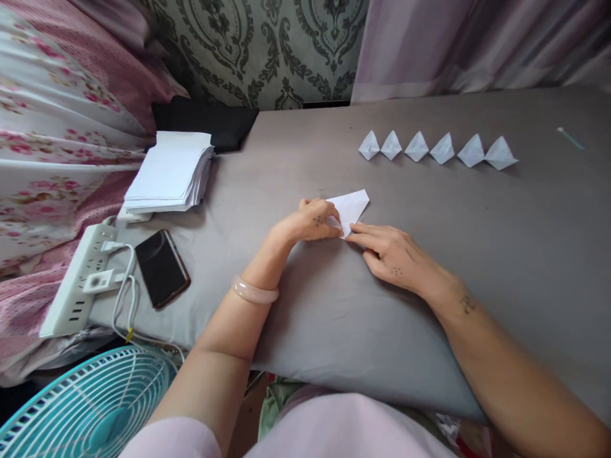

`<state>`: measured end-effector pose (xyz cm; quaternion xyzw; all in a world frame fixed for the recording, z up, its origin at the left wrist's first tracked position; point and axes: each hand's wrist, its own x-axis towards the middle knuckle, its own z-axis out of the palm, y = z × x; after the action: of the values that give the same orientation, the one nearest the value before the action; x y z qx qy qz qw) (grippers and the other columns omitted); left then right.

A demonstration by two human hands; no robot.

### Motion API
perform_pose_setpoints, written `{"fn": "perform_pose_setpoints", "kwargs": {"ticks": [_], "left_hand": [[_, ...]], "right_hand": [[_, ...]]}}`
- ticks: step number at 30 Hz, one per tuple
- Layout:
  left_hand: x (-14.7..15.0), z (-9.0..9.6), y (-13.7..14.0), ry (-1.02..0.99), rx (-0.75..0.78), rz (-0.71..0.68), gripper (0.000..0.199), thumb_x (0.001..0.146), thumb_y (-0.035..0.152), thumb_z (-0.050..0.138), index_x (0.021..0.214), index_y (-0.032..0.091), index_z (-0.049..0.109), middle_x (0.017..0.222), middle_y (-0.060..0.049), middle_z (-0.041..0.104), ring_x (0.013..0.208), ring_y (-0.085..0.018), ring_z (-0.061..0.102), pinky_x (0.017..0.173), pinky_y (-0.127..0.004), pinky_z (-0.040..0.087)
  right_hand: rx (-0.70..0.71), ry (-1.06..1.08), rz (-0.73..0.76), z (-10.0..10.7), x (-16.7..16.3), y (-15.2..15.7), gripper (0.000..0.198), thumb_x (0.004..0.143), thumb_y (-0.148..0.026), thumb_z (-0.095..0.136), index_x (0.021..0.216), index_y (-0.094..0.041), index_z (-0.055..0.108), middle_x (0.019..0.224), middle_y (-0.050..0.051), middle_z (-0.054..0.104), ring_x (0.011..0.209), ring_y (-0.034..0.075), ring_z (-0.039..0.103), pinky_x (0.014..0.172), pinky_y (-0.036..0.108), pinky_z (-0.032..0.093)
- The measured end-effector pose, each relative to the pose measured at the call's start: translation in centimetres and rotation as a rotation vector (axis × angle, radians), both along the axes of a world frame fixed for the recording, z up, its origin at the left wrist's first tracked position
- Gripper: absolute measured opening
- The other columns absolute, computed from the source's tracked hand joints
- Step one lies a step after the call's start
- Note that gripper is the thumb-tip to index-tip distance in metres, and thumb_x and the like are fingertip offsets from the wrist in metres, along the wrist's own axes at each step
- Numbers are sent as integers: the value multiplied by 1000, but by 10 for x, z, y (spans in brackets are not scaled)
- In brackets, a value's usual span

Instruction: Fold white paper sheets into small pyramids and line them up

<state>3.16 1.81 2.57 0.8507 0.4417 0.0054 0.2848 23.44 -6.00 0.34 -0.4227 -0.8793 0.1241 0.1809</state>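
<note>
A folded piece of white paper [351, 205] lies on the grey cloth surface, one corner pointing up and right. My left hand [315, 219], a pale bangle on its wrist, has curled fingers closed on the paper's left side. Part of the sheet is hidden beneath those fingers. From the right, my right hand [389, 251] reaches in with its fingers stretched out, the fingertips touching the paper's lower corner. Beyond the hands, several folded white paper shapes [417, 147] with pointed tops stand in a row.
At the left sits a stack of white paper [167, 168] before a black cloth [210, 124]. Nearer are a phone [162, 268], a power strip [79, 280] with cables, and a turquoise fan [95, 407]. A small thin stick [570, 138] lies far right.
</note>
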Motion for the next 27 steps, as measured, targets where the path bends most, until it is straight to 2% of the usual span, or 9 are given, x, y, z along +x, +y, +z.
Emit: {"fn": "perform_pose_setpoints", "kwargs": {"ticks": [4,8,15,19,24,27], "left_hand": [[-1,-1,0,-23,10,-13,21,78,36,57,84,21,72,82,-2,67,86,-20,57,97,-44,32],[-1,-3,2,-12,4,-18,22,79,37,58,82,21,71,84,-3,67,88,-20,57,97,-43,32],[-2,-2,1,-13,49,-15,26,79,45,61,86,21,70,85,-4,66,91,-22,55,98,-44,30],[-9,-6,-2,-48,141,75,38,73,53,66,88,18,64,88,-6,63,94,-25,53,92,-42,32],[-17,-14,-5,-105,162,244,24,83,43,57,84,19,62,84,-3,65,90,-22,54,91,-42,31],[-19,-19,-5,-110,188,277,22,84,40,54,85,20,63,84,-3,66,91,-22,55,92,-42,30]], "right_hand": [[16,-18,28,2,-1,-1,46,80,-2,43,115,-22,66,122,7,64,106,22,63,90,34,49],[7,-94,43,5,-2,-3,47,84,-3,41,123,-20,62,128,9,59,111,23,58,94,36,47],[-26,-272,-51,12,-12,-8,44,88,-7,43,123,-23,64,128,9,58,106,25,55,86,38,48],[-35,-266,-76,13,-15,-9,44,89,-7,42,122,-25,64,127,7,58,105,24,55,86,37,47],[-20,-220,-101,10,-15,-8,41,88,-7,44,115,-26,68,125,7,59,105,23,56,86,37,47],[2,-191,-100,7,-15,-7,39,86,-6,47,112,-24,69,123,8,60,106,23,56,88,38,47]]}}
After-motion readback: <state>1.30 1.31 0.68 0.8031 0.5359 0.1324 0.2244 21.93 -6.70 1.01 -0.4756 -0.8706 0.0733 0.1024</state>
